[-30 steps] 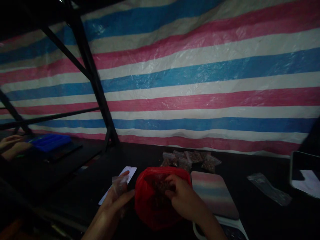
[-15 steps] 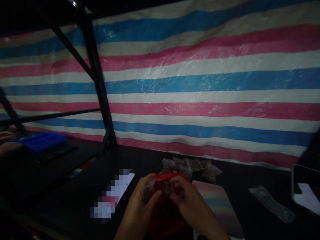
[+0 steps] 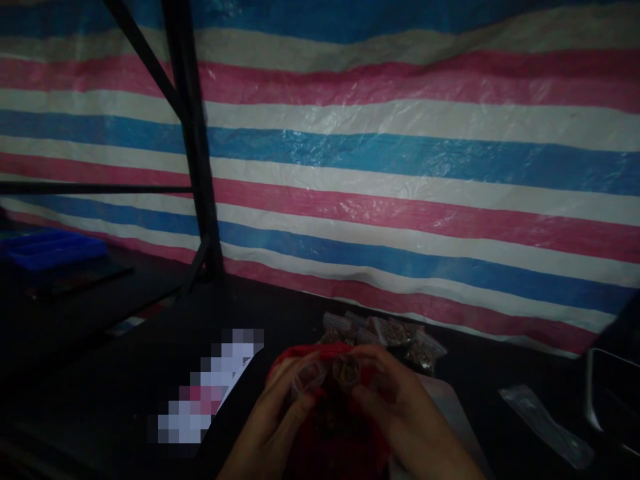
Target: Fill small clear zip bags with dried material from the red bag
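Note:
My left hand (image 3: pixel 270 413) is closed around a small clear plastic cup-like piece (image 3: pixel 307 378), its open mouth facing up. Between the fingers and thumb of my right hand (image 3: pixel 400 407) is a small round container of brown bits (image 3: pixel 347 372); whether it is a cup or a lid is too dim to tell. Both hands are close together over an open red plastic bag (image 3: pixel 313 349). Dark loose contents show faintly inside the bag. Just beyond it lie several small clear zip bags (image 3: pixel 390 331) filled with brown pieces.
A pale mat (image 3: pixel 447 397) lies under my right forearm. Further right are a crumpled clear plastic sleeve (image 3: pixel 547 427) and a pale-rimmed tray (image 3: pixel 593 387). Left are a white paper (image 3: pixel 220 393), a black metal post (image 3: pixel 200 167) and a blue tray (image 3: pixel 57 250). A striped tarp (image 3: pixel 400 153) hangs behind.
The view has tilted down and shifted. The clear piece and the brown-filled container now show their open tops more plainly. The other person's hand by the blue tray has left the view.

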A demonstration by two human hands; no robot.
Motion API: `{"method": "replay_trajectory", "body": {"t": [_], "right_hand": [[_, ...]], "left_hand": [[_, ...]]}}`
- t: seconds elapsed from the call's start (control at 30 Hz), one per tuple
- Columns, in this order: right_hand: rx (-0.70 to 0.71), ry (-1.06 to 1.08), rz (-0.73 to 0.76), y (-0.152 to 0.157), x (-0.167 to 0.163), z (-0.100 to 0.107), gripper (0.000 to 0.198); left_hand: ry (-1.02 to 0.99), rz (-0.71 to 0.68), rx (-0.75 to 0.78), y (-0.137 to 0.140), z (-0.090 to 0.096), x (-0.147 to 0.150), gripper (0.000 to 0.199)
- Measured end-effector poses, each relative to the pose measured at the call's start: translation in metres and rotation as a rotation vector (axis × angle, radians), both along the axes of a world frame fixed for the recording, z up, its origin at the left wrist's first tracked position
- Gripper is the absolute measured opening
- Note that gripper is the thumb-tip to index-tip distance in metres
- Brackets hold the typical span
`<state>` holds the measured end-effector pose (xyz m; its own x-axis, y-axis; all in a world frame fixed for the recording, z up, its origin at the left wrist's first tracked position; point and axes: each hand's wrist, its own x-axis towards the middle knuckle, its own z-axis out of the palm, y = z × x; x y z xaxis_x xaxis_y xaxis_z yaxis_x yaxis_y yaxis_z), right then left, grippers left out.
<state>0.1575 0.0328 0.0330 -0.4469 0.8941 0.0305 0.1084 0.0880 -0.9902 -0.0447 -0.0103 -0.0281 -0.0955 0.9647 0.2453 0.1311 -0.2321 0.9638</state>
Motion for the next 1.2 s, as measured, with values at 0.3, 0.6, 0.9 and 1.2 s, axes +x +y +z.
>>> {"method": "replay_trajectory", "body": {"t": [0.3,0.6,0.9,1.2], "right_hand": [[0.344,-0.458,-0.091,-0.009,-0.011,0.004,0.051],[0.485,-0.525,-0.052,-0.009,-0.015,0.006,0.055],[0.455,-0.365,-0.095,-0.010,-0.020,0.006,0.049],[0.379,-0.504,-0.135,-0.007,-0.009,-0.002,0.046]], "left_hand": [[-0.019,0.062,0.054,0.005,-0.008,0.013,0.044],[-0.082,0.048,0.019,0.004,-0.011,0.016,0.054],[-0.113,0.089,-0.009,-0.002,-0.012,0.011,0.051],[-0.147,0.262,-0.029,-0.008,-0.018,-0.002,0.057]]}}
